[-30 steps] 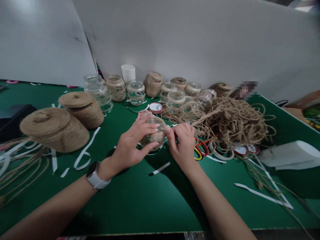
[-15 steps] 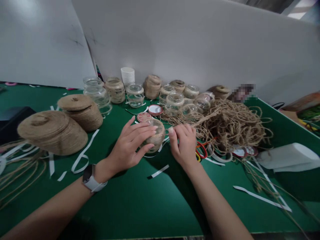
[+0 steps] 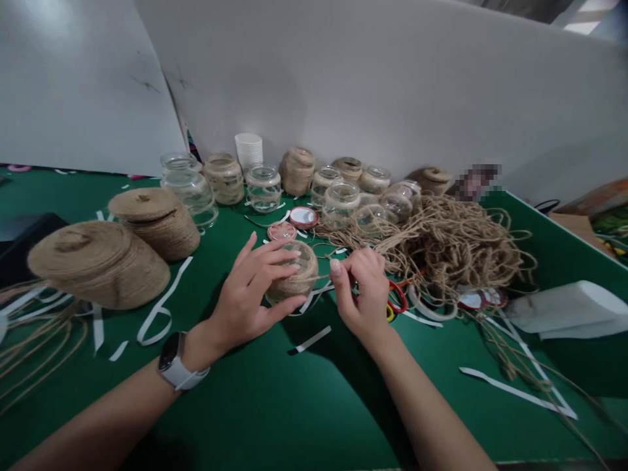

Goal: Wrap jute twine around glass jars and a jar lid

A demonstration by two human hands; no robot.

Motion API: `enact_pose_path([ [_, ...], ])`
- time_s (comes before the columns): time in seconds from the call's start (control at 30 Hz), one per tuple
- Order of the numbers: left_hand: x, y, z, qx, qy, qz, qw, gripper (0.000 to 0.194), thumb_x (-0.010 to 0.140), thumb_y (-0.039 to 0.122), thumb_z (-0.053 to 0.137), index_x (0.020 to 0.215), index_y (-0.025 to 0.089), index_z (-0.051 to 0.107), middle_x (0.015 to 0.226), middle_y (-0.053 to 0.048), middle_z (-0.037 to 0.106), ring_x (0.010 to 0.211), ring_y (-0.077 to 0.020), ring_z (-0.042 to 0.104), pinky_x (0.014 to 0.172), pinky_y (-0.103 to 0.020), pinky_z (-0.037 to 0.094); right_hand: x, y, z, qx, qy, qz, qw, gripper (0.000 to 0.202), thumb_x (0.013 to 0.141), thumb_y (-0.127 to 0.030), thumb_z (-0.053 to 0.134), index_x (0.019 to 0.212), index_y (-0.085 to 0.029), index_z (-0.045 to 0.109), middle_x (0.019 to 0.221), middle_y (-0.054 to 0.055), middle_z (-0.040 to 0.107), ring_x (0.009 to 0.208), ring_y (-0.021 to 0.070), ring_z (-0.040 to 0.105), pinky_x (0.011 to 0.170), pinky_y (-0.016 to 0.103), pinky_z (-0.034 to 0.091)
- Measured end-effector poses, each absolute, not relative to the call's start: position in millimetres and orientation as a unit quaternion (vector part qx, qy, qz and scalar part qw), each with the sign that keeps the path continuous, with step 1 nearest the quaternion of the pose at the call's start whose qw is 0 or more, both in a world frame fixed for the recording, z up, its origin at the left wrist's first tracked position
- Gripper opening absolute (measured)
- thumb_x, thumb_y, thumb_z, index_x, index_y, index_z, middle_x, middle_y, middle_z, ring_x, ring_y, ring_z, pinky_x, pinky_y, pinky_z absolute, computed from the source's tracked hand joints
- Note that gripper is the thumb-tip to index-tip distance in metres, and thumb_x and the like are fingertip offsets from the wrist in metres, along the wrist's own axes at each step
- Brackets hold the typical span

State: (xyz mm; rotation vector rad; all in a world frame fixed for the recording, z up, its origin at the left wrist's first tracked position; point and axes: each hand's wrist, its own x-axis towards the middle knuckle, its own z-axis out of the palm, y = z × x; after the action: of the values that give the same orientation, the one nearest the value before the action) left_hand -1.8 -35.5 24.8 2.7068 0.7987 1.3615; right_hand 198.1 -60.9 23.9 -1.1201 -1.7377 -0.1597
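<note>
My left hand [image 3: 243,288] rests its fingers over a small glass jar [image 3: 296,286] lying tipped on the green table, the thumb along its near side. Brown jute twine is wound round part of the jar; bare glass shows between my fingers. A short length of jute twine [image 3: 322,279] runs taut from the jar to my right hand [image 3: 363,288], which pinches it between thumb and fingers. Red-and-yellow-handled scissors [image 3: 397,297] lie just right of that hand, partly hidden. Beyond the jar are two round lids [image 3: 281,231].
Several glass jars [image 3: 263,186] and a stack of paper cups [image 3: 249,152] stand along the back wall. A big tangle of twine [image 3: 466,245] lies at right, near a white roll [image 3: 572,307]. Two twine-covered lidded pots [image 3: 101,265] stand at left; white strips [image 3: 310,341] lie scattered.
The jar has shifted slightly left under my left hand. My right hand has drawn the twine a little further out, so a longer strand shows between it and the jar.
</note>
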Motion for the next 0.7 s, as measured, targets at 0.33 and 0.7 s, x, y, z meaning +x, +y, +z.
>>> enact_pose_path([
  [0.33, 2.3, -40.3, 29.0, 0.849, 0.258, 0.457, 0.064, 0.019, 0.086, 0.019, 0.066, 0.101, 0.019, 0.055, 0.115, -0.009, 0.07, 0.131, -0.0267, 0.052, 0.115, -0.056, 0.031, 195.0, -62.2, 22.1, -0.472, -0.719, -0.067, 0.506, 0.027, 0.096, -0.021, 0.048, 0.069, -0.021, 0.043, 0.063, -0.003, 0.047, 0.066, 0.0144, 0.043, 0.067, 0.033, 0.028],
  [0.7, 7.2, -44.3, 31.5, 0.856, 0.27, 0.441, -0.018, 0.034, 0.086, 0.013, 0.06, 0.119, 0.019, 0.058, 0.122, -0.008, 0.068, 0.13, -0.0253, 0.051, 0.117, -0.053, 0.028, 191.3, -58.3, 19.1, -0.493, -0.716, -0.077, 0.489, 0.027, 0.097, -0.024, 0.047, 0.07, -0.021, 0.045, 0.064, -0.003, 0.051, 0.067, 0.015, 0.046, 0.067, 0.033, 0.029],
])
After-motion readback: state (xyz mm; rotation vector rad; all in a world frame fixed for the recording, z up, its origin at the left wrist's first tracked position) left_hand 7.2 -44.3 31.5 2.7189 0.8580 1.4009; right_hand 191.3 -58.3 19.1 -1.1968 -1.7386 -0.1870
